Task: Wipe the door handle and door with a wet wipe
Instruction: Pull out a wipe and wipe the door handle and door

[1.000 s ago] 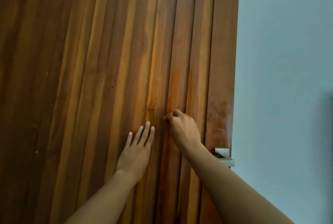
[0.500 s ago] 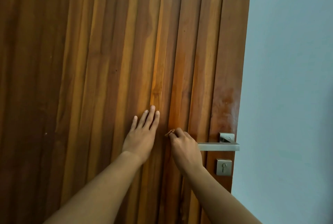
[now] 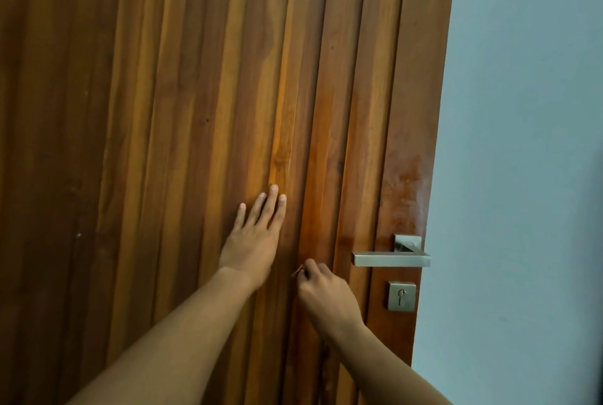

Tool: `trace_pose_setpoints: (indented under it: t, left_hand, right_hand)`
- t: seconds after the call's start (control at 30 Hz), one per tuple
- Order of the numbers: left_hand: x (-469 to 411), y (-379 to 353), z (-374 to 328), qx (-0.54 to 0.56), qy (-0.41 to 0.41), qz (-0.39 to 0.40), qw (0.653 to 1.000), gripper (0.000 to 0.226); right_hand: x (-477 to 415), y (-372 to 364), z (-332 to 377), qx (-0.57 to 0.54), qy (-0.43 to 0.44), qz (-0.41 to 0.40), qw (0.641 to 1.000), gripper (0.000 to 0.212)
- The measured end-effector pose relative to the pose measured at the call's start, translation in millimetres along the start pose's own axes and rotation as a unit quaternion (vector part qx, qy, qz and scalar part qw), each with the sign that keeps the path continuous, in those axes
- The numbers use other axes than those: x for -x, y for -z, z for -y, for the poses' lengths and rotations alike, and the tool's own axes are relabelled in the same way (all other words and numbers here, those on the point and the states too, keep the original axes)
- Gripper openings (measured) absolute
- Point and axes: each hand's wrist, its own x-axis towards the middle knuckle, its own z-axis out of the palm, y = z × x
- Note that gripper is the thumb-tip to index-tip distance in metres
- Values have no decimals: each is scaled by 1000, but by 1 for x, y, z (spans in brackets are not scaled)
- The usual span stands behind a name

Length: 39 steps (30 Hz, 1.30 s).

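Tall brown door of vertical grooved wooden slats (image 3: 195,111) fills most of the view, pale blue-grey wall (image 3: 522,143) at its right edge; a dull smeared patch marks the wood just above the handle. Left hand (image 3: 253,241) lies flat on the slats, fingers spread open. Right hand (image 3: 326,293), fingers curled closed, pinches a small crumpled wet wipe (image 3: 298,271) against a groove, left of and just below the square brushed-metal lever handle (image 3: 390,258) and its keyhole plate (image 3: 402,296).
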Motion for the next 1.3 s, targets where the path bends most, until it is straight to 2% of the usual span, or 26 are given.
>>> trace_pose_setpoints:
  t: [0.07,0.2,0.3,0.43,0.57,0.77,0.87,1.1,1.3]
  left_hand:
    - [0,1,-2,1,-3,4,1000,95]
    - [-3,0,1,-1,-6,-1,1000,94]
    - [-4,-1,2,-23,-7,-2,1000,98]
    - [-4,1,1,-18,-5,-5,1000,97]
    - [-5,2,4,-23,-6,-12,1000,97]
    - [-7,2,5,0,-15,-16,1000,91]
    - [-6,-2,4,8,-17,-19,1000,93]
    - [-4,-2,7,26,-26,-34,999,104]
    - [33,-42,12,26,-37,-45,998,83]
  right_hand:
    - [-12,14,-4,6,4,-26,1000,27]
    - [-66,69,-32,-43,-47,-153,986,16]
    - [-114,109,-52,-51,-69,-229,970,17]
    - [-153,136,-61,-22,-81,-255,963,15]
    - [-144,125,-53,4,-66,-248,966,10]
    - [-93,82,-35,14,-47,-174,984,6]
    - [-65,50,-23,3,-45,-132,990,15]
    - [-29,7,-7,9,-41,-109,993,30]
    - [-17,-3,-4,0,-23,-106,994,41]
